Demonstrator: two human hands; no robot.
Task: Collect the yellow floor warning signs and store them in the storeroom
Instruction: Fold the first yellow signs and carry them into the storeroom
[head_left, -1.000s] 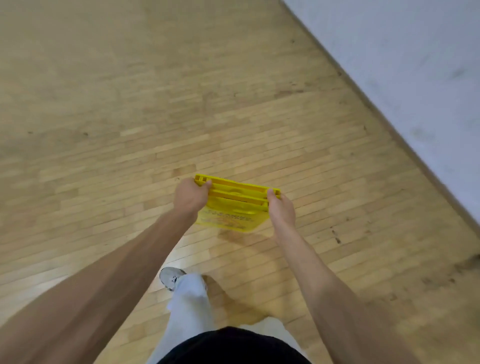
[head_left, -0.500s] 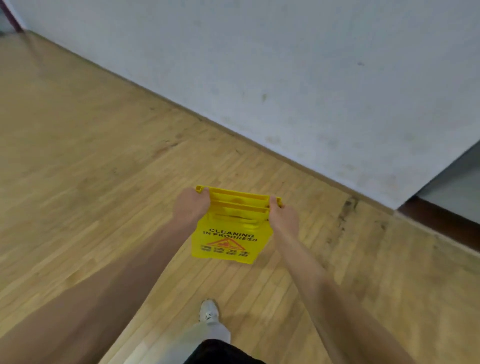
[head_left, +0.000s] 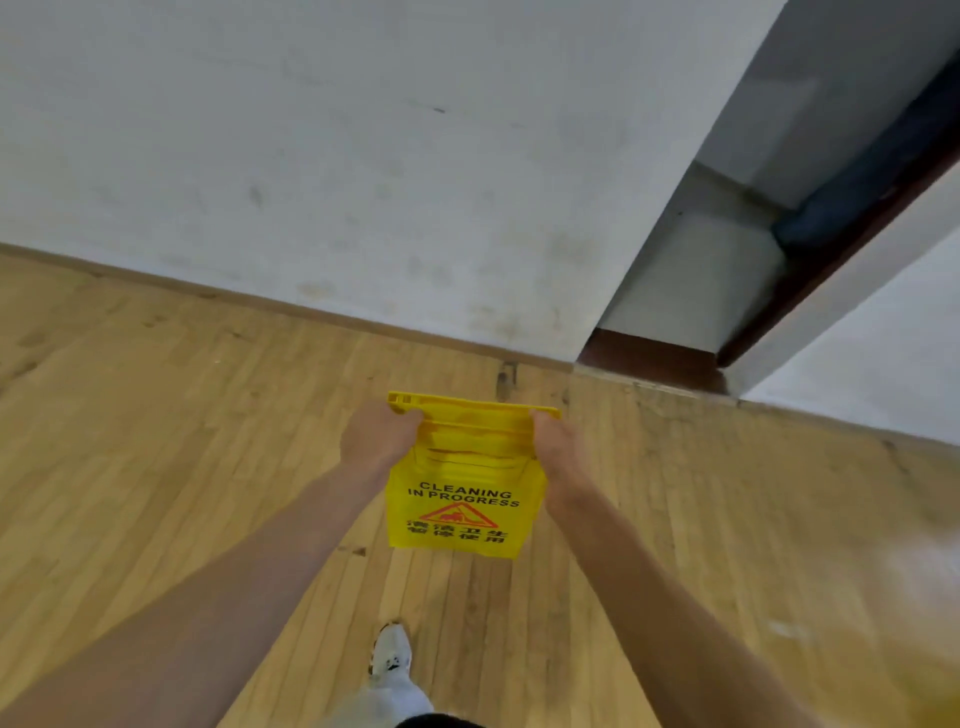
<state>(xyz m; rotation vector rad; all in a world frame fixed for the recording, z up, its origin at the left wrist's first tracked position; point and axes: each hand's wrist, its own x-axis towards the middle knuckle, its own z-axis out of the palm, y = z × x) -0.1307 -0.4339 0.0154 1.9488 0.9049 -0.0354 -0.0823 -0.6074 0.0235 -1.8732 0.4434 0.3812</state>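
**A:** Fingers (head_left: 402, 421) of your left hand (head_left: 376, 441) are clenched over the left end of the top edge, and your right hand (head_left: 558, 447) grips the right end the same way. So you carry the folded yellow "CLEANING IN PROGRESS" sign (head_left: 460, 493) out in front of you, hanging clear of the floor.

**B:** What has changed around you?

**A:** Biggest first: a second ago you faced open wooden floor (head_left: 156, 441) with the white wall (head_left: 311, 156) only off to your right. Now that wall fills the upper view, and a doorway (head_left: 691, 291) with a dark threshold (head_left: 649, 353) has come in ahead on your right. The sign's printed face has swung down into view too, while your grip has stayed as it was. I judge that you have turned towards the store and are on the carrying leg, not the collecting one.

**B:** Any room to get through?

**A:** Floor between you and the threshold is bare. The wall's corner (head_left: 576, 364) stands just left of the opening, and a dark door edge (head_left: 857, 208) lines its right side. Your shoe (head_left: 389, 654) is well back from both. Steer right of that corner and keep the sign's ends inside the frame.
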